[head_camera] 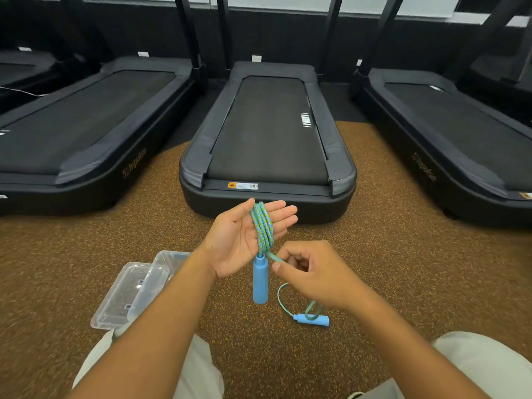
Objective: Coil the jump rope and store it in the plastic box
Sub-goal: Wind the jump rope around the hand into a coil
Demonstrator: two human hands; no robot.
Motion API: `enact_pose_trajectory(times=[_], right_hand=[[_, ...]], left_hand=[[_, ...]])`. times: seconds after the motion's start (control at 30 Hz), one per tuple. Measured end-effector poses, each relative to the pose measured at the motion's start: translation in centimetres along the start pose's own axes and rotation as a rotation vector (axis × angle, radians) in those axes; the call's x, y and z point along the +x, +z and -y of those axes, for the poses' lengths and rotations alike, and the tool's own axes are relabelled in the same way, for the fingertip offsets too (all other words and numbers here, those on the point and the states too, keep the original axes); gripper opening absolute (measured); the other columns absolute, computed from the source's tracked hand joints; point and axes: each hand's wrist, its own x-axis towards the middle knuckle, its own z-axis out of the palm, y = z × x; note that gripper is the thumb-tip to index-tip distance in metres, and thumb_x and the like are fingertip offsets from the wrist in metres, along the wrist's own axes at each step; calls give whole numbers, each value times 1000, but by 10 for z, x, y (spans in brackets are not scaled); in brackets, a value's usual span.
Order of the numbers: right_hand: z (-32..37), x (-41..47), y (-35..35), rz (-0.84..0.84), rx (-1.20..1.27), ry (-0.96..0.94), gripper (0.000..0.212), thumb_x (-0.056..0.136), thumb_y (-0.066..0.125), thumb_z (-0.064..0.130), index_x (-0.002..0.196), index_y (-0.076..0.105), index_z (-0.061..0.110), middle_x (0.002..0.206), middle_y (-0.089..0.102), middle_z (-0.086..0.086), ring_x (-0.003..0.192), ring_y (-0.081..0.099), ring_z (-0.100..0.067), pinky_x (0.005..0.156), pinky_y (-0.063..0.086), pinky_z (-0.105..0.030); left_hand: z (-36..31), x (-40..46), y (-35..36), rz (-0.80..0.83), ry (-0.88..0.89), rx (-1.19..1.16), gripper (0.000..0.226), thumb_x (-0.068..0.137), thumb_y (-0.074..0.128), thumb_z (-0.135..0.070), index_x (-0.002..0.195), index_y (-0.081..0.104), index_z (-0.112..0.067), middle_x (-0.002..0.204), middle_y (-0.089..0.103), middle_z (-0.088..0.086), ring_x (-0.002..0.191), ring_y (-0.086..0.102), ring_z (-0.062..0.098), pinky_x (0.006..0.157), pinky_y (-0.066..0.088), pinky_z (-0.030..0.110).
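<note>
Looping jump rope (262, 226) over flat left hand (244, 234) fingers; right hand (311, 272) fingers pinching strand.

Speckled brown floor (374, 214), 3 treadmills (267, 133), clear plastic box (126, 295) perhaps with lid, blue handle (312, 319)

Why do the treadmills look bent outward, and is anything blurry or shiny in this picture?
Head view: the wide-angle lens bows the side treadmills outward toward the edges. Head view: the plastic box on the floor looks smeared and catches bright glare. Head view: the left hand, wrapped with the jump rope, and the right hand are fairly sharp under even overhead light, with soft shadows.
</note>
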Motion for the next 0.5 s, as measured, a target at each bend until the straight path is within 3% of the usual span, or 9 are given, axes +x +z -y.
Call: enact_pose_trajectory(times=[0.1, 0.27, 0.4, 0.5], right_hand=[[8, 0, -9, -55, 14, -50, 11, 87, 72, 15, 77, 70, 16, 56, 54, 12, 53, 42, -2, 53, 36, -22], [22, 0, -25, -99, -44, -99, 6, 86, 75, 15, 82, 74, 20, 65, 66, -2, 56, 46, -5, 55, 39, -23], [31, 3, -34, -153, -163, -151, 3, 85, 80, 21, 87, 79, 23, 68, 71, 9, 55, 49, -1, 56, 38, -17], [35, 6, -38, -183, -170, -166, 4, 85, 82, 24, 85, 79, 25, 69, 71, 23, 54, 51, 0, 56, 36, -12]], left_hand=[[0, -1, 1, 5, -7, -4, 60, 106, 27, -37, 147, 44, 3, 148, 53, 23, 140, 50, 35, 123, 27, 47], [0, -3, 3, 1, -7, 7, 60, 106, 28, -38, 146, 45, 4, 146, 56, 23, 137, 53, 35, 118, 35, 48], [1, -4, 2, -10, -10, 31, 62, 106, 29, -40, 147, 43, 3, 146, 56, 22, 135, 55, 33, 114, 44, 44], [3, -3, 0, 4, -30, 48, 69, 105, 32, -48, 150, 40, 4, 150, 50, 25, 143, 43, 38, 123, 28, 47]])
